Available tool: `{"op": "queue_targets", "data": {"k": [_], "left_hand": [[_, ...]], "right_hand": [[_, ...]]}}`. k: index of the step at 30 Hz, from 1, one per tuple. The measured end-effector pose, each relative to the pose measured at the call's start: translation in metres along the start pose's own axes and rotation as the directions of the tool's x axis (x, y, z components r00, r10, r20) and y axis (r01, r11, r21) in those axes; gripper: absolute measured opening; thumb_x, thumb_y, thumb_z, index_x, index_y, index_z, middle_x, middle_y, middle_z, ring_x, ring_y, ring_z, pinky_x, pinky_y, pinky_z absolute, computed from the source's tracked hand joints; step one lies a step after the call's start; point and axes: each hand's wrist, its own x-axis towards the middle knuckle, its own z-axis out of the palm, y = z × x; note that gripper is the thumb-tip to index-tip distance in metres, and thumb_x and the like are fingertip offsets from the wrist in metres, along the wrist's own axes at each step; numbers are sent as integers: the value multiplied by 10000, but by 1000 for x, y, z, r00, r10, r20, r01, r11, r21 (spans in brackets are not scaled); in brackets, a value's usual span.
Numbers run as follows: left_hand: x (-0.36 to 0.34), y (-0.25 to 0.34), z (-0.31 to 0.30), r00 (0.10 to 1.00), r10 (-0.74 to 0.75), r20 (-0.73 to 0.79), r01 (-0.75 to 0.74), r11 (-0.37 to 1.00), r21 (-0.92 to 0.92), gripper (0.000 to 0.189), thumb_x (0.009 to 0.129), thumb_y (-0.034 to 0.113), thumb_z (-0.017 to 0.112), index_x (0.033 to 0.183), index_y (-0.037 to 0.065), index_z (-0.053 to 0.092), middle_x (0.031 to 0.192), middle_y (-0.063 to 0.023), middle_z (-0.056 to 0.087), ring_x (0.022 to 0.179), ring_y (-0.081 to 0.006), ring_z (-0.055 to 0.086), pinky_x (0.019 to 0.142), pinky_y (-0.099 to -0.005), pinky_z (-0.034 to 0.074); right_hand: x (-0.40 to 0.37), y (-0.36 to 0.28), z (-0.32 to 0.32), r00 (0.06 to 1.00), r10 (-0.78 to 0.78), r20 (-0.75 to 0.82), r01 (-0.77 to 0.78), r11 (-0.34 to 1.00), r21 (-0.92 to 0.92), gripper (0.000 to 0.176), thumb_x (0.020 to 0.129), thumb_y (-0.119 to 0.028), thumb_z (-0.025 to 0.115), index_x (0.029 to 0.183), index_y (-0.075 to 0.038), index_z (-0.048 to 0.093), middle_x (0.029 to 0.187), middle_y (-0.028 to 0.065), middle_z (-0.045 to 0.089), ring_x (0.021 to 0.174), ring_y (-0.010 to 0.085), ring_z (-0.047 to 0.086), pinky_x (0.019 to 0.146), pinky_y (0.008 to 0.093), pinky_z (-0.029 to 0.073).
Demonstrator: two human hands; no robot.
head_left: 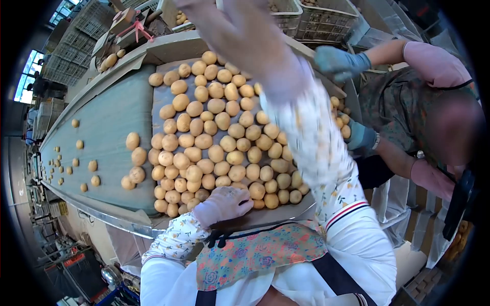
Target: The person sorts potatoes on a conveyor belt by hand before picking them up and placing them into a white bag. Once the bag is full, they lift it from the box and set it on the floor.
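Observation:
Many round yellow-brown potatoes (215,106) lie side by side on a sorting table. My left hand (222,206), in a pale glove, rests at the near edge of them, palm down. Its fingers reach to the right with a gap between thumb and fingers, and no held object shows. My right hand (250,38), smeared by motion, stretches across the potatoes past the far rim, close to the crates there. Its fingers lie partly beyond the top of the view, so whether it holds anything is hidden. The patterned sleeve of that arm covers some potatoes.
A green conveyor belt (107,122) with scattered potatoes runs off to the left. Plastic crates (326,20) stand beyond the far rim (173,43). At the right, a co-worker's blue-gloved hands (342,62) are near the table's end, one beside more potatoes (341,120).

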Motion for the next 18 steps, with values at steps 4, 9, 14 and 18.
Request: {"op": "queue_targets", "data": {"k": [4, 9, 14, 18], "left_hand": [[-3, 2, -12, 996, 33, -77, -34, 999, -20, 271, 944, 334, 590, 929, 66, 627, 810, -159, 665, 806, -356, 665, 729, -486, 496], [-6, -7, -4, 981, 37, -192, -34, 999, 21, 224, 933, 302, 626, 911, 79, 617, 783, -137, 658, 770, -353, 655, 688, -478, 491], [-2, 3, -4, 987, 58, -150, -64, 997, -33, 216, 915, 277, 654, 876, 74, 592, 762, -128, 634, 745, -348, 649, 650, -472, 488], [-2, 0, -1, 982, 96, -163, -103, 994, -37, 203, 902, 260, 660, 874, 70, 593, 795, -130, 633, 744, -353, 647, 643, -468, 490]], "right_hand": [[-19, 43, 80, 973, -207, 105, 214, 975, -63, 441, 890, -434, 662, 1164, -89, 650, 1021, 131, 654, 962, 302, 654, 816, 450, 503], [-194, 66, 105, 954, 130, 269, -35, 943, -331, 632, 844, -508, 678, 1315, -99, 583, 1254, 164, 581, 1239, 389, 505, 1039, 554, 394], [-247, 43, 38, 804, 96, 587, 74, 963, -258, 631, 858, -475, 665, 1363, -109, 570, 1402, 160, 514, 1361, 399, 403, 1139, 617, 243], [-233, 54, 10, 867, 366, 339, -115, 808, -578, 616, 866, -418, 661, 1376, -93, 543, 1424, 174, 479, 1346, 369, 416, 1136, 623, 239]]}}
